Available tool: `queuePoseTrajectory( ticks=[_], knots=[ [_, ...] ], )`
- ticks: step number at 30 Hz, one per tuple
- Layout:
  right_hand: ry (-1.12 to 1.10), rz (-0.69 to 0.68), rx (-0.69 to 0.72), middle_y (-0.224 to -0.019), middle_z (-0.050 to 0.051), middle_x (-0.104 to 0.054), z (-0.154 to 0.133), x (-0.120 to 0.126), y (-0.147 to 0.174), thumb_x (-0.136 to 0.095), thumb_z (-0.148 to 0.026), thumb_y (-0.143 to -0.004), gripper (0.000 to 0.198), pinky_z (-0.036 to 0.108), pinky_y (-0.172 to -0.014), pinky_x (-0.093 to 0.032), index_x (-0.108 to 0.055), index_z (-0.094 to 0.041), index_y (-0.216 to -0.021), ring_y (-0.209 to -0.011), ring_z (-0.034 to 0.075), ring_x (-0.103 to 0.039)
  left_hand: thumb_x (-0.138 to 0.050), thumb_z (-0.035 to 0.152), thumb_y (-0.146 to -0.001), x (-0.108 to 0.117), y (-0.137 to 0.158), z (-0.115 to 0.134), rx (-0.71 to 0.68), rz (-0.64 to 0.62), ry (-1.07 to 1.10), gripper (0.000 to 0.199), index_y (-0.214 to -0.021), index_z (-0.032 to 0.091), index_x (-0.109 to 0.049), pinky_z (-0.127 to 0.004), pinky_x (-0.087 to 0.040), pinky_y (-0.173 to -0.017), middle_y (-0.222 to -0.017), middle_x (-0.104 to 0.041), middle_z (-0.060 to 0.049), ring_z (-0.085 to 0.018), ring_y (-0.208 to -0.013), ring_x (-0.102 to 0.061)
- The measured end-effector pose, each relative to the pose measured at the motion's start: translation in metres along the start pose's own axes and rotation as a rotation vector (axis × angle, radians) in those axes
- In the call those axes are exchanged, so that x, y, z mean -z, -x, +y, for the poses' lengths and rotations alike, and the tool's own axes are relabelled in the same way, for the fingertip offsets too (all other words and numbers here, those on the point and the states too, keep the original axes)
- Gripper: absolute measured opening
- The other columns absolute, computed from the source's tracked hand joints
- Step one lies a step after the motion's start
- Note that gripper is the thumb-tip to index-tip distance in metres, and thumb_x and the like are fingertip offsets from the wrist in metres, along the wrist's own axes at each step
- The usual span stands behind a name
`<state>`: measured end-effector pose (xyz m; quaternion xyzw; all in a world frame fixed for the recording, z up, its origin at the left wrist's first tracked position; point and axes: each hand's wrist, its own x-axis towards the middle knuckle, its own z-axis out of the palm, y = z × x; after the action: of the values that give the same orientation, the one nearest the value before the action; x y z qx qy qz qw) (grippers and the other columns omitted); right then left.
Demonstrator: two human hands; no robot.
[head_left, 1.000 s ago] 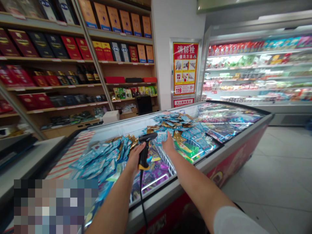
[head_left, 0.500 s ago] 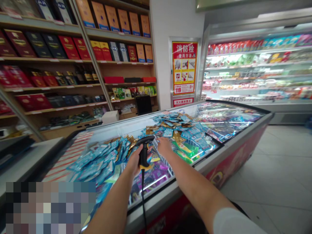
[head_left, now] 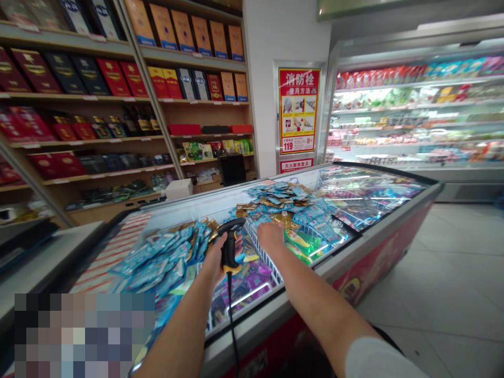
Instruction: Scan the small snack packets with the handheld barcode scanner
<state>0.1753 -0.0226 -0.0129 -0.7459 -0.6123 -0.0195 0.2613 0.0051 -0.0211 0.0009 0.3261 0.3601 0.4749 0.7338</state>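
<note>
My left hand [head_left: 214,256] is wrapped around the handle of a black and yellow barcode scanner [head_left: 229,245], with its cable hanging down in front of the freezer. The scanner's head points right, toward my other hand. My right hand [head_left: 270,235] has its fingers curled in at the near edge of a heap of blue and gold packets [head_left: 281,197]. What those fingers hold is hidden. A second pile of blue packets [head_left: 157,260] lies left of the scanner. Beneath both hands is a white wire basket divider [head_left: 268,258] inside the chest freezer [head_left: 338,262].
Green packets [head_left: 305,244] and purple packets [head_left: 258,275] lie in the freezer under glass. Behind it stand shelves of boxed bottles [head_left: 108,79] and a white box [head_left: 178,189]. A lit open fridge [head_left: 409,115] is at the right. A counter [head_left: 51,257] borders the left.
My right hand has shifted slightly right, away from the scanner and toward the packet heap. The scanner in my left hand has moved slightly left.
</note>
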Motion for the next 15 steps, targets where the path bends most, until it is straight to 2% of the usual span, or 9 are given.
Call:
queuePoseTrajectory(
  ticks=[3,7,11,15],
  knots=[
    [-0.058,0.081,-0.015,-0.107,0.014,-0.063,0.001,0.0,0.001,-0.043,-0.023,-0.088,0.029,0.04,-0.093,-0.033,-0.064,-0.017,-0.106,-0.107,0.026,-0.051,-0.049,0.032,-0.089,0.001,0.0,0.0,0.034,-0.047,0.02,0.026,-0.105,0.016,-0.062,-0.033,-0.058,-0.073,-0.088,-0.072,-0.012,-0.022,-0.085,-0.07],
    [-0.106,0.062,-0.083,-0.13,0.014,-0.051,0.006,-0.005,-0.001,-0.051,-0.031,-0.084,0.046,0.044,-0.1,-0.028,-0.049,-0.019,-0.129,-0.124,0.028,-0.038,-0.05,0.031,-0.088,-0.002,0.0,-0.004,0.061,-0.072,0.016,0.03,-0.107,0.011,-0.061,-0.034,-0.058,-0.071,-0.09,-0.071,-0.014,-0.023,-0.082,-0.07],
    [-0.147,0.001,-0.14,-0.132,0.016,-0.049,0.009,-0.008,-0.005,-0.057,-0.037,-0.08,0.059,0.048,-0.102,-0.026,-0.045,-0.016,-0.133,-0.127,0.032,-0.036,-0.051,0.03,-0.088,0.001,-0.007,-0.002,0.035,-0.008,0.038,0.027,-0.102,0.009,-0.062,-0.031,-0.058,-0.069,-0.085,-0.071,-0.013,-0.02,-0.078,-0.07],
    [-0.238,0.051,-0.207,-0.131,0.018,-0.05,0.014,-0.006,-0.009,-0.067,-0.028,-0.071,0.066,0.039,-0.101,-0.033,-0.046,-0.012,-0.132,-0.122,0.03,-0.045,-0.05,0.032,-0.088,0.01,-0.018,0.006,-0.051,0.116,0.047,0.025,-0.092,0.011,-0.063,-0.025,-0.057,-0.064,-0.076,-0.071,-0.009,-0.017,-0.074,-0.069]
  ],
)
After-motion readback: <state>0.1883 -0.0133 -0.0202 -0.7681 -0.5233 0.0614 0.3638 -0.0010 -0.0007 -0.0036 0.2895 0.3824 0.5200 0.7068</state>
